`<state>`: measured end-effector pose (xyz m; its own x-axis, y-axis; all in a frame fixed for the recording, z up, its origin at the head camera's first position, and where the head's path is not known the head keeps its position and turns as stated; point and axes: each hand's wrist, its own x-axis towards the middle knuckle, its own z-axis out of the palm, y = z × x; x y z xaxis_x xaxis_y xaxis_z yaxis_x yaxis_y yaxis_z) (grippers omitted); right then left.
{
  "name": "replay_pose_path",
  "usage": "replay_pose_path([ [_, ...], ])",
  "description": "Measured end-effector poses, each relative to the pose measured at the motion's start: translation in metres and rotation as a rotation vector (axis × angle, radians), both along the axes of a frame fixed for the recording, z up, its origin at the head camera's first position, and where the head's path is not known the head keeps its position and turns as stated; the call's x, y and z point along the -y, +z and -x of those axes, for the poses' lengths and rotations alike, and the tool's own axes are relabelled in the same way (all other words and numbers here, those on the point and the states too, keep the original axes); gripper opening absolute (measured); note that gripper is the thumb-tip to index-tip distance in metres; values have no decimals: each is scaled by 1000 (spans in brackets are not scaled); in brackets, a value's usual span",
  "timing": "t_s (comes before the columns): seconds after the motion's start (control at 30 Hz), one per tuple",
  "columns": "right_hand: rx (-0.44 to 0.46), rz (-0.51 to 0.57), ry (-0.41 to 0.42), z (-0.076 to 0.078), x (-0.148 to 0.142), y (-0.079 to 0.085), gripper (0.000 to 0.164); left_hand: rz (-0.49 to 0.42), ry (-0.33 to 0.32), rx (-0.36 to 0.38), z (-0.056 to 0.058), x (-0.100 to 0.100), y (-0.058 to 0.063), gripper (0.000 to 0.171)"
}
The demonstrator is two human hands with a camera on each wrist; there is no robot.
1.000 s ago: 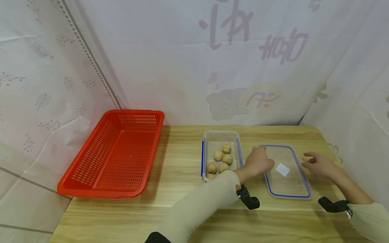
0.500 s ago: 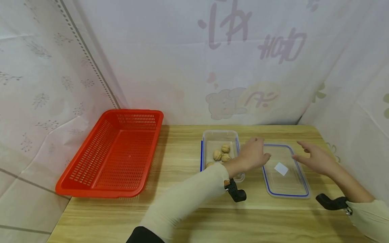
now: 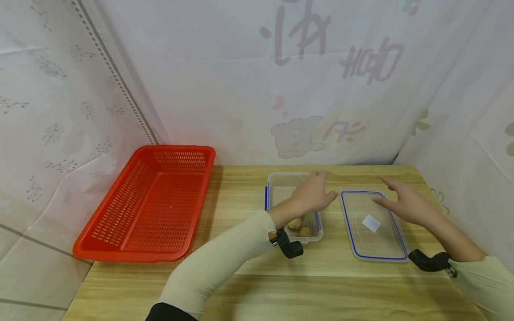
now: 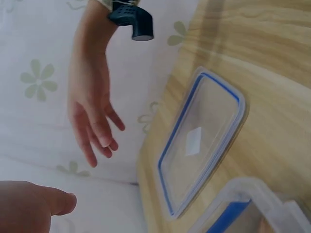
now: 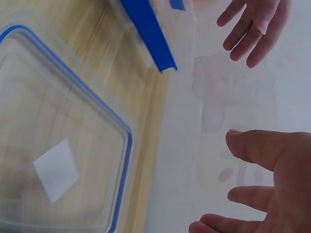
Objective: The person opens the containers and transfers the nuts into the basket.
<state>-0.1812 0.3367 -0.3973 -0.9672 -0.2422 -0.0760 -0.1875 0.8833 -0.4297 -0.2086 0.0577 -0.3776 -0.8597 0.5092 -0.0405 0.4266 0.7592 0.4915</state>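
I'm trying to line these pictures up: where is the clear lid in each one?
Head: the lid is right of centre, in the lower half.
Left wrist: the lid lies slantwise, a little right of centre.
Right wrist: the lid fills much of the left side, cut off by the left edge.
Shared landmark: the white label on the lid, visible in all three views.

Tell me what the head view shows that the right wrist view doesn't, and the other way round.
Only the head view: the red basket, the walnuts, the pale sleeves and the black wrist devices.

Only the right wrist view: several separate fingers of the left grip, mostly hidden in the head view.

Both share: left grip, right grip, clear container, lid with white label, wooden table and printed curtain.
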Motion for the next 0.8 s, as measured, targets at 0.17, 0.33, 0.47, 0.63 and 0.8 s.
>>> replay_pose_path([
  [0.17,-36,21,40,2,12,5,79,-99,3,54,2,22,8,65],
  [0.33,-59,42,69,4,24,7,77,-189,26,105,4,41,7,65],
  [0.47,-61,53,77,5,33,9,75,-244,40,138,4,56,4,65],
  [0.63,-48,85,86,7,45,9,73,-288,63,155,8,73,-2,64],
  [0.8,-25,156,101,9,58,6,70,-348,89,175,14,85,-11,63],
])
